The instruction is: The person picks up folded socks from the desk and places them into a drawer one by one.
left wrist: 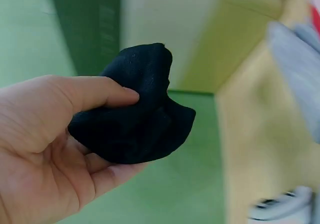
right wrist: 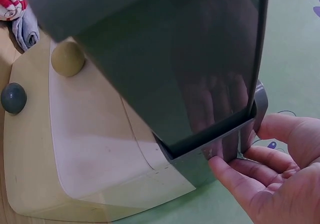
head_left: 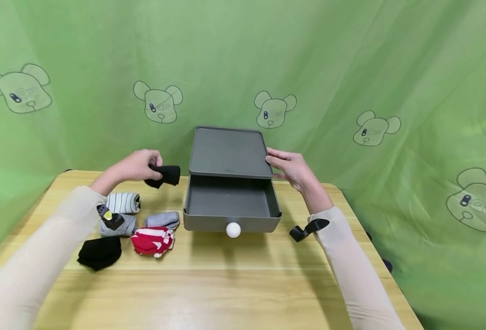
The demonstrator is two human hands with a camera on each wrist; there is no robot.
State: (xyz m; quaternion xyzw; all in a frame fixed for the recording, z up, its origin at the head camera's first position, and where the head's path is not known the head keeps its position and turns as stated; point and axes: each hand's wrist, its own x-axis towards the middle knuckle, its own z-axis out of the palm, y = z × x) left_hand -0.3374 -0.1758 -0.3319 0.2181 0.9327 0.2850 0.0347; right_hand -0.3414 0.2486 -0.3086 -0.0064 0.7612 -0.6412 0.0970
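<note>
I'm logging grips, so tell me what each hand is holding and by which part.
The left hand pinches a rolled black sock at one end, thumb on top. The right hand holds nothing; its straight fingers rest against the grey drawer box's right side.

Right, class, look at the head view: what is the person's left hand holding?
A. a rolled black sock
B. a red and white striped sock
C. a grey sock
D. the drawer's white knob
A: the left hand pinches a rolled black sock in the air beside the open grey drawer; the left wrist view shows the same grip.
</note>
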